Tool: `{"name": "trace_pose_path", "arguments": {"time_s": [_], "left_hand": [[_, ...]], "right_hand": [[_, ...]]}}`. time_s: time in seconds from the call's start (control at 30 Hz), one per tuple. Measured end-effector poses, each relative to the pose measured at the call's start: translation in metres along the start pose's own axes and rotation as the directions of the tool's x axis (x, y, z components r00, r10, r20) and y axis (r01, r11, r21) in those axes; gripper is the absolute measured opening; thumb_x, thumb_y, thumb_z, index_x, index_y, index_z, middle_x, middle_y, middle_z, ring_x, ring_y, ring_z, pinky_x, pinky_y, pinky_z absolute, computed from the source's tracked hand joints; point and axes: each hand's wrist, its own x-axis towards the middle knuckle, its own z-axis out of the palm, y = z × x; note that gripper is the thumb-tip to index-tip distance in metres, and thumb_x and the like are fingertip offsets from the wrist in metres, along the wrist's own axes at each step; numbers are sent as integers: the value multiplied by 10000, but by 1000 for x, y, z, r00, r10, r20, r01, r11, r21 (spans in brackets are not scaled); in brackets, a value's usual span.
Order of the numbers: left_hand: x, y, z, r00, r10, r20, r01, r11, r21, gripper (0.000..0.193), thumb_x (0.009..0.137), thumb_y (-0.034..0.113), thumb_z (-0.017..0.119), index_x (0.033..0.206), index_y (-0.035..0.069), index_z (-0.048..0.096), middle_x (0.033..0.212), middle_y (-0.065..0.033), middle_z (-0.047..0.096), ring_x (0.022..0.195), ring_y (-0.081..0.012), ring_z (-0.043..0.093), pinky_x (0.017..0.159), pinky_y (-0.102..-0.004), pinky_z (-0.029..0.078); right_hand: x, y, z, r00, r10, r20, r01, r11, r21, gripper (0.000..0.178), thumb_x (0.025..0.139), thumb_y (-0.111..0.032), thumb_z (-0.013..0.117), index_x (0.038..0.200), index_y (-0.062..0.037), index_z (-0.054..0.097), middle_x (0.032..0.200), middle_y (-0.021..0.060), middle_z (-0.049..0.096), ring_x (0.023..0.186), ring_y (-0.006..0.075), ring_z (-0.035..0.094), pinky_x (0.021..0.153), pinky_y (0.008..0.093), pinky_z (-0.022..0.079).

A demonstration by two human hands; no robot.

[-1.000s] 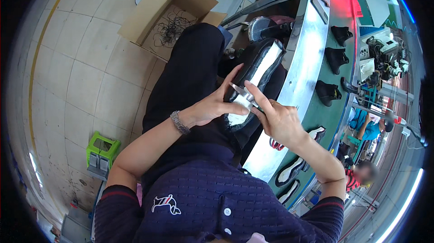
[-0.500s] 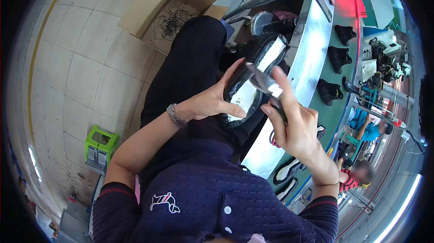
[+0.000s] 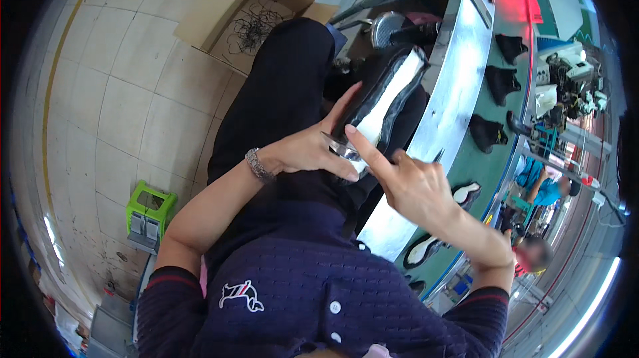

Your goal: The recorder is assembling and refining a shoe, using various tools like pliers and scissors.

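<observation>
Sole side up, a black shoe upper point(image 3: 375, 103) with a long white insole lies tilted over my lap, its toe end pointing away to the right. My left hand point(image 3: 307, 150) is closed round its near end, thumb over the underside and fingers along its left side. My right hand point(image 3: 411, 183) is closed on a metal tool point(image 3: 343, 147) with a shiny curved head, set across the near part of the shoe. Its index finger stretches along the tool; the other fingers curl, hiding most of the handle, so the tool's exact kind cannot be told.
At my right, a metal ledge point(image 3: 444, 105) borders a green conveyor belt point(image 3: 474, 163) carrying black boots point(image 3: 488, 133) and upturned shoes point(image 3: 423, 249). Ahead stands a cardboard box point(image 3: 223, 8) with dark tangled strands. A green stool point(image 3: 150, 206) stands on the left floor. Other people sit beyond the belt.
My right hand has brought the tool down and nearer, from above the shoe's middle to its near end. Its index finger now stretches toward the insole. The left hand keeps its hold.
</observation>
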Motion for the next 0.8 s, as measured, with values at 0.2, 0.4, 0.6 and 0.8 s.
{"name": "trace_pose_path", "arguments": {"time_s": [0.2, 0.4, 0.6, 0.8], "left_hand": [[-4, 1, -7, 998, 52, 25, -55, 984, 168, 1317, 662, -8, 827, 1543, 186, -133, 1548, -127, 193, 1402, -197, 246, 1118, -371, 283], [-4, 9, -5, 985, -170, -34, 172, 982, 76, 1348, 649, 41, 857, 1542, 207, -141, 1552, -113, 218, 1397, -203, 275, 1131, -364, 274], [0, 7, -6, 997, -55, -50, 59, 996, 68, 1372, 615, 50, 883, 1549, 185, -114, 1573, -106, 193, 1414, -197, 247, 1138, -350, 253], [27, 38, -10, 949, -301, -97, 301, 953, -18, 1159, 760, 162, 822, 1557, 101, -17, 1521, -85, 292, 1361, -180, 322, 1119, -338, 272]], "right_hand": [[-1, 0, -6, 870, -2, -493, 150, 954, 260, 756, 809, -75, 671, 1489, -210, 370, 613, 53, 545, 447, 229, 554, 424, 350, 466], [12, 12, -9, 988, 77, -134, -68, 995, 72, 740, 808, -92, 658, 1476, -263, 390, 659, 44, 578, 436, 189, 556, 401, 337, 450], [0, 3, 13, 977, 26, -210, -2, 993, 117, 752, 826, -111, 633, 1486, -334, 350, 646, 36, 570, 443, 167, 568, 380, 318, 460], [-9, 39, 38, 858, 414, -303, -221, 831, 510, 732, 909, -140, 588, 1527, -283, 222, 726, 144, 657, 519, 280, 649, 455, 399, 515]]}}
